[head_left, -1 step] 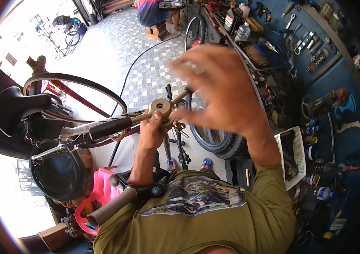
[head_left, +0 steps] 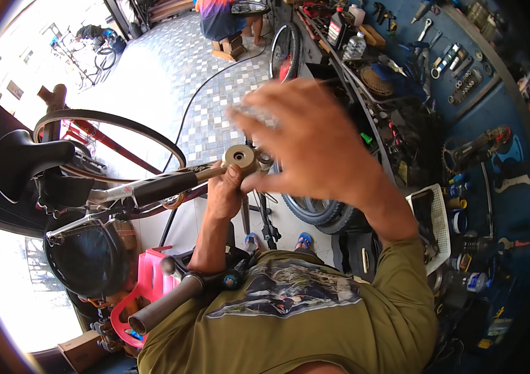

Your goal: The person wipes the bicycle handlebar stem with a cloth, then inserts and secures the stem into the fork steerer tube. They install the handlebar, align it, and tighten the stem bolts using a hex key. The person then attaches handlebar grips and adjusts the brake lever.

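Observation:
A thick round tan metal disc [head_left: 239,157] with a hole in its middle sits at the front end of a bicycle frame [head_left: 165,189]. My left hand [head_left: 222,194] is closed on it from below, thumb against the rim, other fingers mostly hidden. Above and right of the disc is my right hand [head_left: 318,143], blurred by motion, with fingers spread and curved and nothing visible in them. It hides whatever lies right of the disc. At the frame's left end is a black saddle [head_left: 28,159].
A pink plastic chair [head_left: 150,274] stands lower left, near a thick grey tube [head_left: 165,305]. Bicycle wheels [head_left: 318,212] lean right of my feet. A white basket [head_left: 442,230] and a blue tool board [head_left: 439,43] line the right. Another person [head_left: 221,22] sits far ahead.
My right hand has shifted a little to the left and down, still spread. A rod that stuck out from the disc toward the upper right no longer shows there. My left hand stays put.

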